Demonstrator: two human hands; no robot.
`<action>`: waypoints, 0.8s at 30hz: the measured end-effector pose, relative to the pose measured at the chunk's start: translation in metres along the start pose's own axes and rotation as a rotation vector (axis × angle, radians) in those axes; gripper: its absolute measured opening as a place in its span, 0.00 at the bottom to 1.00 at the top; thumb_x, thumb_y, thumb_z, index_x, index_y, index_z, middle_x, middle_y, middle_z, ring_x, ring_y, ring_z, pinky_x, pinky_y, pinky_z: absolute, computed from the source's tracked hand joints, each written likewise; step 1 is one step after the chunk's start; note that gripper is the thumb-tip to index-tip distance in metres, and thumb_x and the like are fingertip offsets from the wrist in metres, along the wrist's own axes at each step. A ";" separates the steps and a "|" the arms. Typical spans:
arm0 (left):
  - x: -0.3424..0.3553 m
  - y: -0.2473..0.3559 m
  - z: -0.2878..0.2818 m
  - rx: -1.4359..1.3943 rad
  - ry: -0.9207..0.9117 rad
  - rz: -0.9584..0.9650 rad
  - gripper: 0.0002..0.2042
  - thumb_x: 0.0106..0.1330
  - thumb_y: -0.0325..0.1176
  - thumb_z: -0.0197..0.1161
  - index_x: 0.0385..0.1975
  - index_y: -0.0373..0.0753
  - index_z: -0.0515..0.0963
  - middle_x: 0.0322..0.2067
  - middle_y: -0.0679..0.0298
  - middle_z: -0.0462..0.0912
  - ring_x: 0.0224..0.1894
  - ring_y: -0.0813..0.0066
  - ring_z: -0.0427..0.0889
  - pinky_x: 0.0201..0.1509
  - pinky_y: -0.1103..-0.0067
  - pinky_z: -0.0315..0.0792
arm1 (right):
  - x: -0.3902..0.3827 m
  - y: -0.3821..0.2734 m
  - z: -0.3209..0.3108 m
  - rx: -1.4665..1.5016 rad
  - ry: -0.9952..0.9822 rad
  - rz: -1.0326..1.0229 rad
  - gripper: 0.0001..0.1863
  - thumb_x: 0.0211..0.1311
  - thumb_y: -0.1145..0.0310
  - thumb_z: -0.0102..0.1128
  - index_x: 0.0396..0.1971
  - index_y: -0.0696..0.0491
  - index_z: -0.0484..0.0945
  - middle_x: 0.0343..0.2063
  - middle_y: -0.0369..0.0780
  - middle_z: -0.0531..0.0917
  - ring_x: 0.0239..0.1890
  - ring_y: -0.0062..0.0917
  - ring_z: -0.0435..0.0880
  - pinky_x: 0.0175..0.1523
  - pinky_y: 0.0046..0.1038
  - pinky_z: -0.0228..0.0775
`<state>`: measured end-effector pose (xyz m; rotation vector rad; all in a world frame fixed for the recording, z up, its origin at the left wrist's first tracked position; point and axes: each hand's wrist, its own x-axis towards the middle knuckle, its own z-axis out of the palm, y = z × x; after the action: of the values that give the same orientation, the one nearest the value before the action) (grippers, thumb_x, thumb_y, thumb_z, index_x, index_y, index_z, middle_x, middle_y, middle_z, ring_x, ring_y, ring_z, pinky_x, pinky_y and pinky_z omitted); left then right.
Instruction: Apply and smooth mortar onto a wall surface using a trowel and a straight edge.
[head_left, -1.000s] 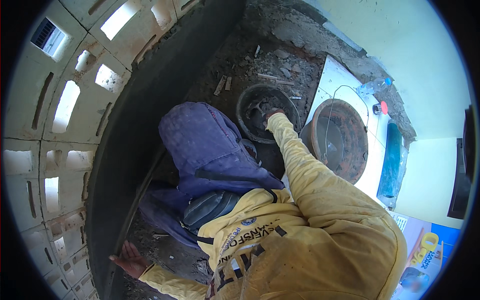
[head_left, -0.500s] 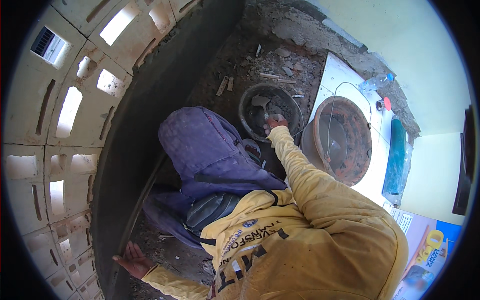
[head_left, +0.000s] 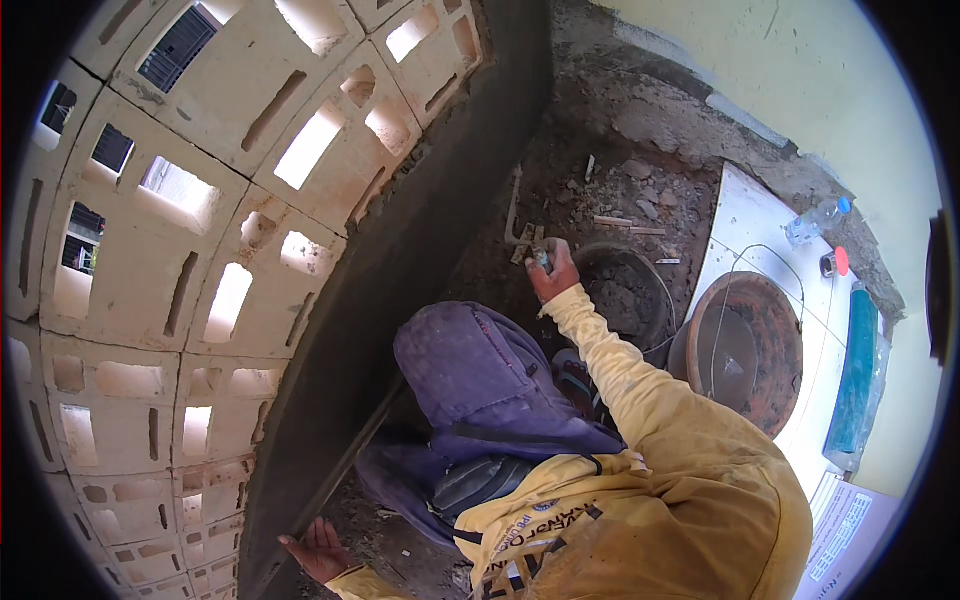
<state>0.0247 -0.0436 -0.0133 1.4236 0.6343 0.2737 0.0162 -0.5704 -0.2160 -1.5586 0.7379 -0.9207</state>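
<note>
My right hand (head_left: 553,270) is closed round the handle of a trowel (head_left: 515,210), its blade seen nearly edge-on between the wall and a dark bucket (head_left: 660,290). Grey mortar (head_left: 628,297) lies in that bucket, just right of the hand. At lower left, my left hand (head_left: 318,552) is open, fingers stretched out beside a long thin strip (head_left: 345,465) along the foot of the wall; whether they touch it I cannot tell. A smooth dark grey rendered band (head_left: 400,260) covers the lower part of the wall.
Pale ventilation blocks (head_left: 220,290) form the wall above the band. On white tiles at right stand a large reddish-stained bucket (head_left: 785,345) with a wire handle, a plastic bottle (head_left: 818,222), a red-lidded jar (head_left: 834,262) and a teal roll (head_left: 850,375). Rubble (head_left: 650,185) covers the far ground.
My right hand has lifted the trowel out of the mortar bucket and moved it left toward the wall. My left hand stays low by the strip. The whole view has shifted.
</note>
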 end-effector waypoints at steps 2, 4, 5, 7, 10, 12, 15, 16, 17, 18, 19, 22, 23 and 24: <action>-0.005 0.006 0.003 0.024 0.018 -0.013 0.36 0.55 0.59 0.59 0.60 0.48 0.58 0.41 0.55 0.72 0.45 0.65 0.75 0.49 0.74 0.70 | 0.034 -0.006 0.021 -0.298 0.007 -0.152 0.19 0.53 0.59 0.57 0.40 0.56 0.69 0.32 0.49 0.79 0.34 0.43 0.79 0.39 0.36 0.70; -0.008 0.007 0.001 -0.002 0.015 0.013 0.35 0.54 0.60 0.59 0.58 0.47 0.61 0.40 0.56 0.72 0.42 0.66 0.76 0.47 0.75 0.71 | 0.063 -0.015 0.040 -0.229 0.004 -0.096 0.19 0.53 0.59 0.57 0.41 0.55 0.70 0.32 0.50 0.79 0.35 0.46 0.78 0.39 0.37 0.70; -0.019 0.012 0.011 0.001 0.019 0.021 0.35 0.54 0.60 0.59 0.58 0.47 0.61 0.40 0.56 0.72 0.42 0.66 0.76 0.47 0.75 0.71 | 0.077 -0.016 0.047 -0.176 0.001 -0.042 0.19 0.53 0.58 0.58 0.41 0.54 0.70 0.32 0.51 0.79 0.36 0.49 0.77 0.39 0.39 0.70; -0.043 0.023 0.030 0.131 0.054 0.021 0.38 0.57 0.61 0.54 0.52 0.26 0.63 0.53 0.39 0.65 0.51 0.47 0.70 0.54 0.64 0.70 | 0.106 -0.011 0.059 -0.174 0.025 -0.086 0.19 0.53 0.58 0.57 0.41 0.53 0.70 0.31 0.51 0.79 0.36 0.50 0.77 0.40 0.40 0.70; -0.049 0.029 0.038 0.061 0.088 -0.030 0.37 0.59 0.59 0.53 0.53 0.27 0.62 0.50 0.39 0.68 0.49 0.47 0.72 0.52 0.64 0.72 | 0.142 -0.007 0.067 -0.205 0.038 -0.107 0.19 0.54 0.57 0.56 0.42 0.51 0.69 0.31 0.51 0.79 0.37 0.51 0.76 0.40 0.41 0.69; -0.063 0.029 0.051 0.100 0.132 0.020 0.37 0.59 0.59 0.53 0.52 0.26 0.63 0.49 0.39 0.69 0.49 0.47 0.72 0.52 0.64 0.72 | 0.158 -0.007 0.068 -0.272 0.007 -0.087 0.20 0.55 0.56 0.53 0.44 0.52 0.68 0.33 0.52 0.78 0.38 0.51 0.76 0.42 0.43 0.68; -0.073 0.034 0.061 0.133 0.186 0.054 0.38 0.59 0.60 0.52 0.53 0.26 0.62 0.49 0.40 0.69 0.49 0.46 0.72 0.53 0.63 0.71 | 0.159 -0.008 0.067 -0.352 -0.050 -0.104 0.19 0.57 0.57 0.52 0.44 0.53 0.68 0.39 0.51 0.77 0.41 0.49 0.75 0.44 0.42 0.68; -0.075 0.036 0.064 0.123 0.191 0.040 0.38 0.59 0.61 0.51 0.53 0.26 0.62 0.49 0.40 0.69 0.49 0.46 0.72 0.54 0.63 0.70 | 0.154 -0.004 0.065 -0.347 -0.051 -0.100 0.19 0.57 0.57 0.52 0.44 0.53 0.68 0.39 0.51 0.77 0.41 0.49 0.75 0.44 0.42 0.68; -0.074 0.037 0.062 0.127 0.193 0.046 0.38 0.59 0.61 0.51 0.53 0.26 0.62 0.49 0.40 0.69 0.49 0.46 0.72 0.54 0.63 0.70 | 0.144 0.002 0.062 -0.388 -0.109 -0.126 0.19 0.57 0.57 0.52 0.44 0.53 0.69 0.42 0.49 0.76 0.43 0.47 0.75 0.46 0.41 0.68; -0.069 0.036 0.056 0.126 0.179 0.032 0.38 0.59 0.62 0.50 0.53 0.27 0.62 0.50 0.40 0.68 0.50 0.47 0.72 0.54 0.62 0.71 | 0.133 0.009 0.058 -0.428 -0.165 -0.152 0.19 0.57 0.57 0.52 0.44 0.53 0.69 0.46 0.48 0.75 0.45 0.46 0.75 0.47 0.40 0.68; -0.063 0.036 0.050 0.123 0.160 0.020 0.38 0.59 0.62 0.49 0.53 0.28 0.62 0.50 0.40 0.68 0.50 0.47 0.71 0.53 0.62 0.71 | 0.122 0.016 0.054 -0.421 -0.160 -0.147 0.19 0.57 0.57 0.52 0.44 0.53 0.69 0.46 0.48 0.75 0.45 0.46 0.75 0.47 0.40 0.68; -0.052 0.037 0.041 0.142 0.134 0.010 0.37 0.58 0.63 0.49 0.53 0.31 0.64 0.50 0.41 0.68 0.50 0.49 0.72 0.53 0.63 0.70 | 0.100 0.028 0.047 -0.509 -0.138 -0.208 0.20 0.57 0.55 0.52 0.44 0.52 0.70 0.45 0.45 0.75 0.46 0.42 0.75 0.47 0.39 0.68; -0.054 0.038 0.044 0.148 0.130 0.022 0.37 0.58 0.63 0.49 0.53 0.31 0.64 0.50 0.41 0.68 0.50 0.49 0.72 0.53 0.63 0.70 | 0.101 0.024 0.047 -0.499 -0.132 -0.200 0.20 0.57 0.55 0.52 0.44 0.52 0.70 0.45 0.45 0.75 0.46 0.42 0.75 0.47 0.39 0.68; -0.058 0.037 0.047 0.162 0.106 0.045 0.38 0.57 0.64 0.49 0.54 0.32 0.64 0.50 0.42 0.68 0.50 0.49 0.72 0.53 0.64 0.70 | 0.103 0.019 0.047 -0.429 -0.109 -0.177 0.20 0.57 0.55 0.52 0.45 0.52 0.70 0.44 0.45 0.75 0.45 0.42 0.75 0.47 0.39 0.69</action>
<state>0.0110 -0.1084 0.0372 1.5875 0.7248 0.3411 0.1090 -0.6384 -0.2203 -2.0618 0.7614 -0.8309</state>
